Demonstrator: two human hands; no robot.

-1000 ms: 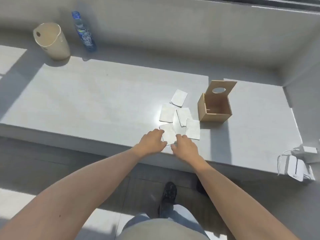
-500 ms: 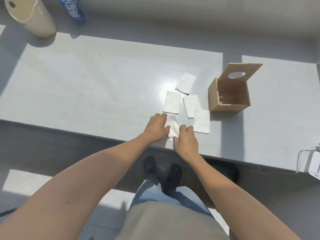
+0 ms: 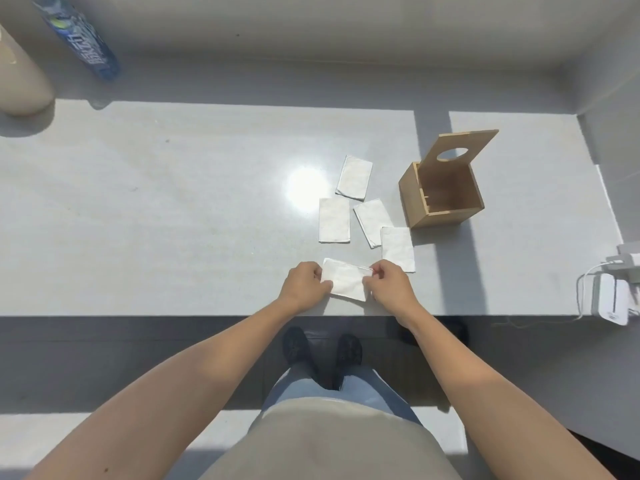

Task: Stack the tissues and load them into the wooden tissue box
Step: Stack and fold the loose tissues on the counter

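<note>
A folded white tissue (image 3: 346,280) is held near the table's front edge, my left hand (image 3: 303,285) pinching its left end and my right hand (image 3: 389,285) pinching its right end. Several more folded tissues lie flat behind it: one at the back (image 3: 355,176), one on the left (image 3: 334,220), one in the middle (image 3: 372,220), one on the right (image 3: 398,249) that overlaps the middle one. The wooden tissue box (image 3: 441,195) stands to their right, empty inside, its lid with a round hole tilted up and open.
The grey table (image 3: 173,202) runs wide to the left. A beige bin (image 3: 20,77) and a blue water bottle (image 3: 81,39) stand at the far left back. A white device with a cable (image 3: 611,299) sits off the table's right end. My feet are below the edge.
Both hands have taken the nearest tissue, turned it crosswise and pulled it toward the front edge. The camera has tilted further down over the table.
</note>
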